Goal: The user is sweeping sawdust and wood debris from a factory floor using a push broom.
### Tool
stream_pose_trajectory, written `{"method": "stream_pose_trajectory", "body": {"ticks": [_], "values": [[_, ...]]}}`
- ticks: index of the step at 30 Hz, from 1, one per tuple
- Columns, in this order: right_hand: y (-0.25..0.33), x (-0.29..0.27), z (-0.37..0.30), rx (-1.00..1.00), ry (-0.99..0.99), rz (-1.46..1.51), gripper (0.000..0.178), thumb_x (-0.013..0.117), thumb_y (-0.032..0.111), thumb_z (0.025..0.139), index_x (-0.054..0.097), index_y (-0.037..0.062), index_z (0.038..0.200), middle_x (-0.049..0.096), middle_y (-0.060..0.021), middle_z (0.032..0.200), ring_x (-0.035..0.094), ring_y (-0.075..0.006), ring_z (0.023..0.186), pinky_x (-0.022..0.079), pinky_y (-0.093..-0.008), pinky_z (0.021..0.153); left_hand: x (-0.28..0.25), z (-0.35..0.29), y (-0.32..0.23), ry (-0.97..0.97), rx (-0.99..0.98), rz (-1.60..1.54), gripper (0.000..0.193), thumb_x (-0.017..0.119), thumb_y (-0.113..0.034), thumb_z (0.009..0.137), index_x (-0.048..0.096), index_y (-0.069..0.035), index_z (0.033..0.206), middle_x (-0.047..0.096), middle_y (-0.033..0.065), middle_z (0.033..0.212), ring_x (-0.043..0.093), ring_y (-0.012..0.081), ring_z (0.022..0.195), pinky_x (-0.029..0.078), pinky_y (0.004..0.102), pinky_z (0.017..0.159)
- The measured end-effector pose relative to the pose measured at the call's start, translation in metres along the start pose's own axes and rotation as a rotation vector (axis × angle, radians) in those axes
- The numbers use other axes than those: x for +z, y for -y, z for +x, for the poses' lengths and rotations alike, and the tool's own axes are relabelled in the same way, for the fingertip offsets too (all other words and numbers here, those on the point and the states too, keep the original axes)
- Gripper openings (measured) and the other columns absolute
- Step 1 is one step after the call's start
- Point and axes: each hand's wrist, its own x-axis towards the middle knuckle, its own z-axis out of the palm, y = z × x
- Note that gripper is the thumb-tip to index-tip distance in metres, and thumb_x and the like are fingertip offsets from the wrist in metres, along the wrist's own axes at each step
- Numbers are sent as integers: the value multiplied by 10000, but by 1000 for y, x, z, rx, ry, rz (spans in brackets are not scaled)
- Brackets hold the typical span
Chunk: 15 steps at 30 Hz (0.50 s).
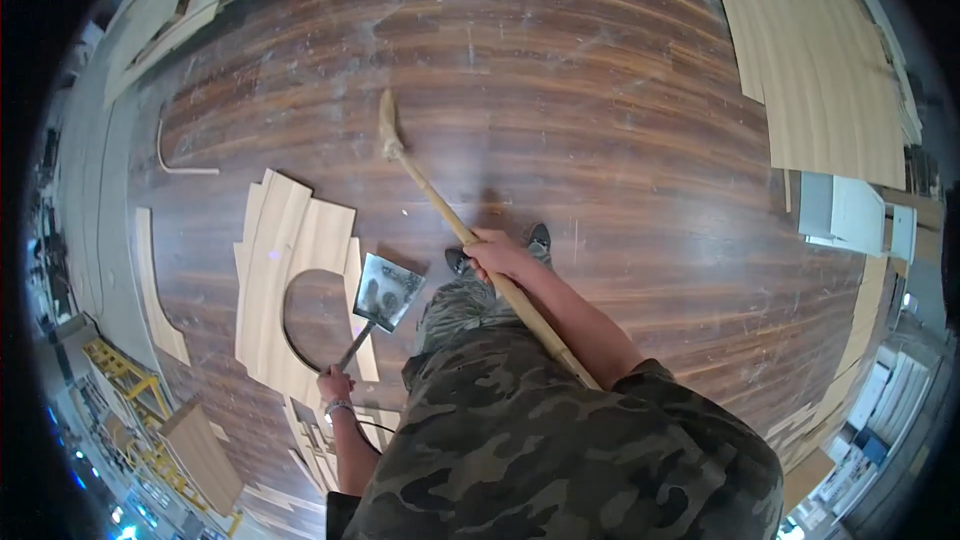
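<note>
In my right hand (490, 252) is the long wooden handle of a broom (432, 195), my fingers wrapped round it. Its small straw-coloured head touches or hovers just over the floor ahead of me; I cannot tell which. My left hand (335, 384) is closed on the dark handle of a dustpan (390, 290). The square metal pan looks grey, with dark smudges on its face, and it is held off to the left of my legs. Beyond it lie pale wooden panels (290, 230), one with a large round cut-out.
Brown plank flooring (580, 120) spreads around my feet, with small light scraps on it. A curved wooden strip (155, 285) lies at the left. Large stacked boards (825, 70) stand at the far right, near a white box (843, 210). Yellow metal frames (125, 370) stand at lower left.
</note>
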Motion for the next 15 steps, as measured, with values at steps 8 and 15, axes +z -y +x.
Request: {"method": "stream_pose_trajectory", "body": {"ticks": [8, 15], "values": [[11, -87, -80, -129, -378, 241, 420, 596, 95, 858, 504, 56, 1266, 530, -37, 662, 491, -129, 461, 424, -290, 401, 22, 17, -25, -34, 170, 125, 220, 475, -159, 917, 598, 23, 895, 581, 85, 604, 556, 186, 406, 438, 308, 360], [-45, -287, -116, -91, -834, 49, 245, 534, 33, 819, 549, -19, 1058, 586, -108, 653, 571, -204, 483, 454, -343, 397, 51, -2, -75, -99, 104, -98, 262, 460, -178, 937, 563, 38, 832, 560, 94, 588, 505, 180, 393, 390, 300, 338]]}}
